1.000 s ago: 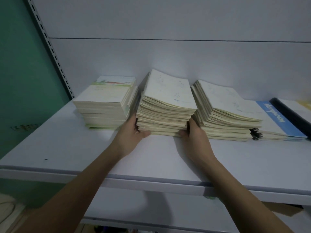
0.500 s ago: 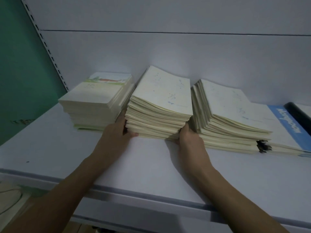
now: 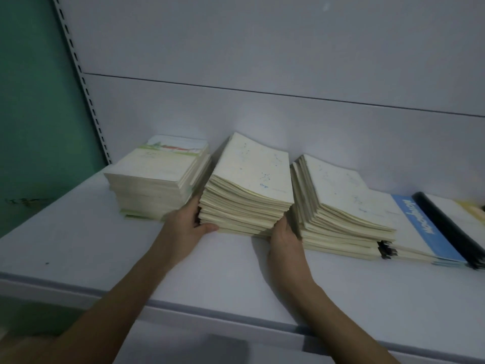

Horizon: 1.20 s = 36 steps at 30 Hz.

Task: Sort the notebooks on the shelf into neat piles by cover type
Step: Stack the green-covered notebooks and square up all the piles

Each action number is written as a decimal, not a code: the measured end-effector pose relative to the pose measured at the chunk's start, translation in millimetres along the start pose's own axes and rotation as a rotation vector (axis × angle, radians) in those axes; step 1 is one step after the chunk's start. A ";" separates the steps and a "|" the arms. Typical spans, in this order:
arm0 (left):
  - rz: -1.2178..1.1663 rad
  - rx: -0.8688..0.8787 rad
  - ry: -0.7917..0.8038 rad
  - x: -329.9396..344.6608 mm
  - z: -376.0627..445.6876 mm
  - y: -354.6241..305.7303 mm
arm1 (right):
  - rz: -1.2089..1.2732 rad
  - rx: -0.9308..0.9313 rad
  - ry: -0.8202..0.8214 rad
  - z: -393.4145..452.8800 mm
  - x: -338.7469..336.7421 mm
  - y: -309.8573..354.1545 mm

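On shelf (image 3: 78,232), left hand (image 3: 183,227), right hand (image 3: 284,239) gripping middle pile (image 3: 249,185) sides

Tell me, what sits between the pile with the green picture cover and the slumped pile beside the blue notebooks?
The head view shows one pile of cream notebooks there, with the left hand and right hand gripping its two sides, on the white shelf.

We have pushed the middle pile (image 3: 249,182) a little left, closer to the left pile (image 3: 157,177). Our left thumb (image 3: 207,228) now lies under its near corner.

Three cream notebook piles (image 3: 249,185) sit side by side on the white shelf (image 3: 78,240), tops slanted.
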State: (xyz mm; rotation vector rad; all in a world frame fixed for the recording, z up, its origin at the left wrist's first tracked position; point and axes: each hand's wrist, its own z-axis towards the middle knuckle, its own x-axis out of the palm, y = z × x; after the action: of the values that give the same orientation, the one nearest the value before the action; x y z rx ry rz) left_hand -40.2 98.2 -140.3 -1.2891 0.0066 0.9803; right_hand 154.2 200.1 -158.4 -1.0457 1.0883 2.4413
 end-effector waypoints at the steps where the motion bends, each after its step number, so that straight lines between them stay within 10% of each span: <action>1: -0.023 -0.005 0.006 -0.6 -1.5 -3.1 | -0.028 -0.023 0.010 -0.4 -0.8 0.0; 9: 0.115 0.016 0.038 -2.5 -19.6 -13.9 | 0.076 0.117 0.110 -25.7 -26.9 15.8; 15: 0.390 0.172 -0.388 0.8 -72.7 -52.0 | 0.231 -0.025 0.154 -62.6 -107.4 -2.7; 19: 0.297 0.490 -0.105 21.9 -61.6 -112.7 | 0.115 -0.022 -0.064 -30.8 -166.0 -31.7; 24: 0.425 0.473 0.268 51.0 -9.3 -175.9 | -0.137 0.077 0.166 13.9 -204.3 -58.6; 30: 0.696 0.368 0.471 105.4 35.1 -194.8 | -0.265 -0.006 0.526 53.4 -201.7 -93.0; 36: 0.769 0.343 0.464 116.3 53.8 -198.0 | -0.120 -0.081 0.503 61.4 -197.1 -115.6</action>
State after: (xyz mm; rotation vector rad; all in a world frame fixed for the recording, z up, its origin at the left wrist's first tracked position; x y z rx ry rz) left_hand 124.8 220.7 -24.6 -1.1720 1.0486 1.2210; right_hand 319.4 332.2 -52.3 -1.7607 1.0249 2.1963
